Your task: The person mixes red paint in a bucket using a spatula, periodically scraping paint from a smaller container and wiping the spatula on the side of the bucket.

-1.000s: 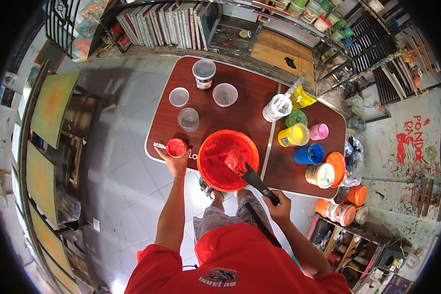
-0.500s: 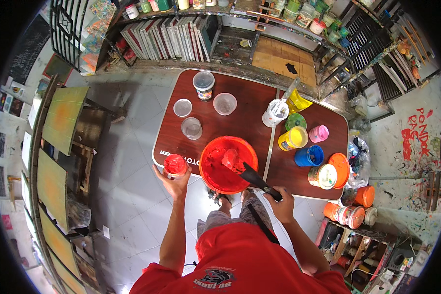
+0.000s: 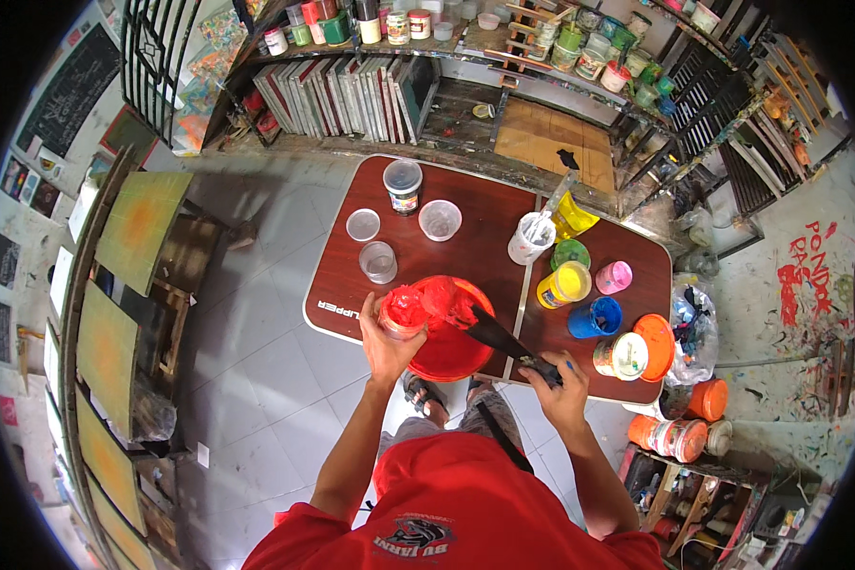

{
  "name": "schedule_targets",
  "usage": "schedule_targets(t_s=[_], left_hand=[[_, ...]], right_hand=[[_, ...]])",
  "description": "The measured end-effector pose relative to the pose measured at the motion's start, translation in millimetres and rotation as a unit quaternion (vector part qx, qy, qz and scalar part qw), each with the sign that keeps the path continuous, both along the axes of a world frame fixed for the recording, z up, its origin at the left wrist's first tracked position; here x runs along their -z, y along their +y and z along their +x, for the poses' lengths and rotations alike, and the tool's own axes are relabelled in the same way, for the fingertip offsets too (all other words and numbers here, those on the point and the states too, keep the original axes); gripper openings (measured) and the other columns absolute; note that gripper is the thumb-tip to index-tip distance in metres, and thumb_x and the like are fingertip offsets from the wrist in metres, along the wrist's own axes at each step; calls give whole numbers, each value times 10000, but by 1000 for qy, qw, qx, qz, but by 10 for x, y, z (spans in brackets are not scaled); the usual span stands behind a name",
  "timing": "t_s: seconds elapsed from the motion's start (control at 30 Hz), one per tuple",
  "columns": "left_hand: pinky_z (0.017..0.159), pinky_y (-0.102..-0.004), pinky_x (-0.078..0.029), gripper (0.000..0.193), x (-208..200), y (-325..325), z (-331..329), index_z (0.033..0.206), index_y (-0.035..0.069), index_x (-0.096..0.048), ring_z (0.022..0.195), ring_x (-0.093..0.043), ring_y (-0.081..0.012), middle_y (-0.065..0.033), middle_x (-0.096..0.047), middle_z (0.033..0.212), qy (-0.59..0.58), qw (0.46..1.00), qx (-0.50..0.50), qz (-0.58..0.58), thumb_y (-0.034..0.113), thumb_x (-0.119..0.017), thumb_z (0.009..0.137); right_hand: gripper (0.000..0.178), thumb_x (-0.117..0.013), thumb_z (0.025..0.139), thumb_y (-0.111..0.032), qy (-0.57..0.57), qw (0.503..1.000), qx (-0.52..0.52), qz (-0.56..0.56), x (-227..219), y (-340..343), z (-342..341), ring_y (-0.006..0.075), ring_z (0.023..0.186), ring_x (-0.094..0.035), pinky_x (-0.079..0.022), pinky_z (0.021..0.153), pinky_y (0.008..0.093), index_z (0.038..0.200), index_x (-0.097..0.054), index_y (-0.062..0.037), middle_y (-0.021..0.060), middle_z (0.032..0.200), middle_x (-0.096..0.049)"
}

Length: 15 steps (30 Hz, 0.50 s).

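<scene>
A small, round, translucent plastic cup (image 3: 402, 330) of red paint is gripped in the left hand (image 3: 388, 355), just left of the frame's centre. Beside it, the right hand (image 3: 562, 385) grips a long black spatula (image 3: 502, 339), its end paint-loaded, over a round orange-red plastic tub (image 3: 448, 378) at the dark red-brown worktop (image 3: 489, 218).

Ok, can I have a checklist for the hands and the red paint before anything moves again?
1. Left hand holding the small cup: ok.
2. Right hand on the black spatula by its handle: ok.
3. Red lump on the spatula's far end: ok.
4. Gap between lump and cup: cannot tell, their reds run together.
5. Room left in the cup: cannot tell, red covers its top.
6. Red tub uncovered: ok.
</scene>
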<state>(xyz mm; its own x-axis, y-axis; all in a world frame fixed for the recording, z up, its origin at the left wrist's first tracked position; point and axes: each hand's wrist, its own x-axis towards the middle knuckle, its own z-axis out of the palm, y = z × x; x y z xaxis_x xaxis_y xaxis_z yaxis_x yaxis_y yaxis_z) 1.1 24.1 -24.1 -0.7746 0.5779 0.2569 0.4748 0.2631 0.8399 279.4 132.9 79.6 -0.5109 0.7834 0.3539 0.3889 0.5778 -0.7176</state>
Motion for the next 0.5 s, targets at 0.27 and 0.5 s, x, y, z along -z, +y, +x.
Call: schedule_targets(t_s=[0.27,0.5], left_hand=[[1097,-439,-436,1131,-207,95,77,1496,-42,-233,1250,-573,-317,-188,-570,1326,0,1000,21,15,234,-936,654],[1089,-431,-448,1152,-337,132,151,1496,-46,-234,1236,-587,-314,-185,-572,1323,-24,999,7,28,214,-944,627]], right_hand=[[251,-832,828,-156,-75,997,29,21,-46,-8,19,257,757,-706,-560,644,367,1024,-714,-51,93,937,-673],[253,-750,863,-94,-121,979,1,164,-70,-47,-69,263,873,-663,-559,704,395,1116,-743,-103,95,1008,-635]])
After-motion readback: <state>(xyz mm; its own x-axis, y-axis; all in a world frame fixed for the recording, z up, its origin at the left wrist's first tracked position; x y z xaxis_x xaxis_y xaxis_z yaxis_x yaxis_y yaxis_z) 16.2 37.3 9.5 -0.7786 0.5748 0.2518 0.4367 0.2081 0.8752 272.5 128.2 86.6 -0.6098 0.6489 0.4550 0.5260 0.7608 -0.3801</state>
